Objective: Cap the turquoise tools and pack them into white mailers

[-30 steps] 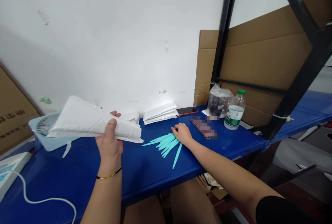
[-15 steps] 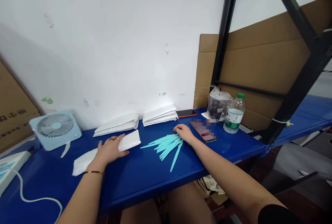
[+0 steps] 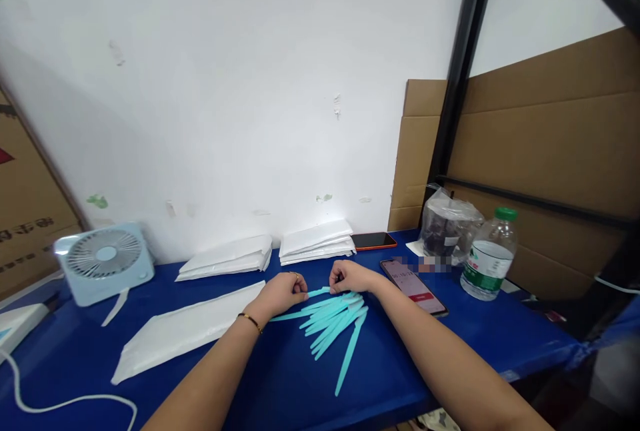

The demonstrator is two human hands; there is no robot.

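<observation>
- Head view: left hand (image 3: pixel 283 292) with thumb and fingertips narrowed, pinching the left end of a flat turquoise plastic-looking strip (image 3: pixel 319 292).
- Right hand (image 3: pixel 351 278) with fingers curled close, apparently gripping the same strip's right end; strip lies level between the hands, over the blue tabletop (image 3: pixel 280 388).
- Just below: a fanned pile of turquoise plastic-looking strips (image 3: pixel 327 326), overlapping; at least six, exact count not possible.
- Step in hand, judged: singling out or straightening one strip. Next move calls for a steady two-ended pinch, keeping clear of the pile.
- Left of the hands: one long white padded packet (image 3: pixel 185 326), flat.
- By the wall: two stacks of white packets, a left stack (image 3: pixel 227 256) and a right stack (image 3: pixel 317 244); layers uncountable.
- Beyond the right hand: two phones, one orange-edged and dark (image 3: pixel 375 241), one lit (image 3: pixel 415 288); one green-capped clear bottle (image 3: pixel 490 259).
- Far left: one pale blue square fan (image 3: pixel 107 259).
</observation>
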